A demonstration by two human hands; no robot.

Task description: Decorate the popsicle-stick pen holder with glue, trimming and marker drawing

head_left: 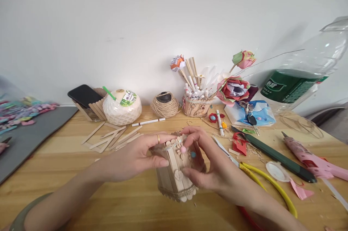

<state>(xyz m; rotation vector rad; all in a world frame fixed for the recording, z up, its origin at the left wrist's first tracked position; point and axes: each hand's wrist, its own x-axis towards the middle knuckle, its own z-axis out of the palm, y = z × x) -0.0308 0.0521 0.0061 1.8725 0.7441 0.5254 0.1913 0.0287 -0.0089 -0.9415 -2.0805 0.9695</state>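
The container, a faceted vessel of pale flat wooden sticks with twine round its lower end [166,178], was found over the mid-front of the pale wooden counter [119,202], nearer the front edge than the back; whether its base bore on the surface could not be told. The left hand [140,156] grasped its rim and side, thumb laid flat on the sticks. The right hand [210,167] gripped the opposite side, its fingers bent close about a fluffy pink pompom [183,149] (a round blue pompom [193,154] sat just beside it).

Risks, in the inspector's judgement: uneven squeezing could have split a stick joint, and a sideways push could have sheared off the pink pompom. Towards the right edge, the yellow-handled metal scissors [241,166] passed beneath the right forearm in view; a careless sweep could have snagged them.
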